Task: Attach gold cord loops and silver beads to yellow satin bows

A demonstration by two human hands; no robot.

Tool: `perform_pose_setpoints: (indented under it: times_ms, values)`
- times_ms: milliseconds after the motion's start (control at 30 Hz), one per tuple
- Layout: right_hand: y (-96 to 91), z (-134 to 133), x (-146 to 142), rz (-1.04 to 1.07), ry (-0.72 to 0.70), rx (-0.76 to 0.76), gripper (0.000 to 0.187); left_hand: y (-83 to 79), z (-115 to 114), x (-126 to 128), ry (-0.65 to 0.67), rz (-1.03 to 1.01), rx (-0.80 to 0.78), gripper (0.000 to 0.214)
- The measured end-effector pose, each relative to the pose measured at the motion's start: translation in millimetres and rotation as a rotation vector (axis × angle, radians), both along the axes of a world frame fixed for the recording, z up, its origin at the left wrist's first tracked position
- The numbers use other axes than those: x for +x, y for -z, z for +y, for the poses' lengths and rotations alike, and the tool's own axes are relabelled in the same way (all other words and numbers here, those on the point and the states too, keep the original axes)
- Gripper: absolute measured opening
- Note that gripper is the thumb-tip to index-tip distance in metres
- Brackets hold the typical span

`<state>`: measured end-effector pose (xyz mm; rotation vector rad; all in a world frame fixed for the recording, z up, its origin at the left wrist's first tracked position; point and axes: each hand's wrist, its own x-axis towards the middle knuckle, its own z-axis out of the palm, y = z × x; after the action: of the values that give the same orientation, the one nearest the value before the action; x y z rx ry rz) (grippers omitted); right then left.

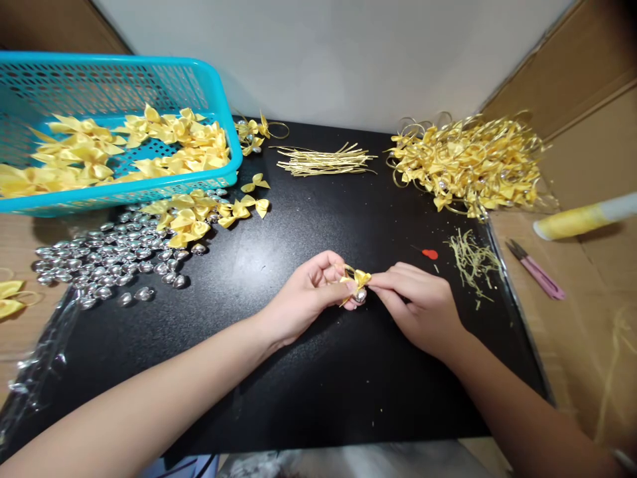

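My left hand (308,295) and my right hand (415,302) meet over the middle of the black mat (318,385). Together they pinch a small yellow ribbon bow (359,279) with a gold loop and a silver bead (360,295) hanging under it. Both hands have their fingers closed on this piece. Loose yellow bows (192,219) lie to the left beside a heap of silver beads (107,255).
A turquoise basket (124,192) of yellow bows stands at the back left. Gold wire strips (323,160) lie at the back centre, a pile of bows with gold loops (465,166) at the back right. Trimmed scraps (470,262), pink snips (537,269) and a thread spool (577,220) lie on the right.
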<state>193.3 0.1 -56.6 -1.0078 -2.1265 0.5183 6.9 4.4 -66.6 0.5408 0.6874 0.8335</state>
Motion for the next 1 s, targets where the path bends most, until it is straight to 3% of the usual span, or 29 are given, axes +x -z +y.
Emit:
perform_pose_setpoints:
  times_ms: [333, 600, 1000]
  values:
    - [-0.8, -1.0, 1.9, -0.034, 0.007, -0.025, 0.019, -0.1, -1.1, -0.9, -0.018, -0.004, 0.022, 0.028]
    - [-3.9, -4.7, -2.1, -0.056, 0.045, -0.072, 0.017, 6.2, -1.2, -1.5, -0.034, -0.015, 0.060, 0.014]
    - [-5.2, -1.0, 3.6, -0.097, -0.028, -0.034, 0.019, 2.6, -1.0, -1.3, -0.006, 0.066, 0.045, 0.014]
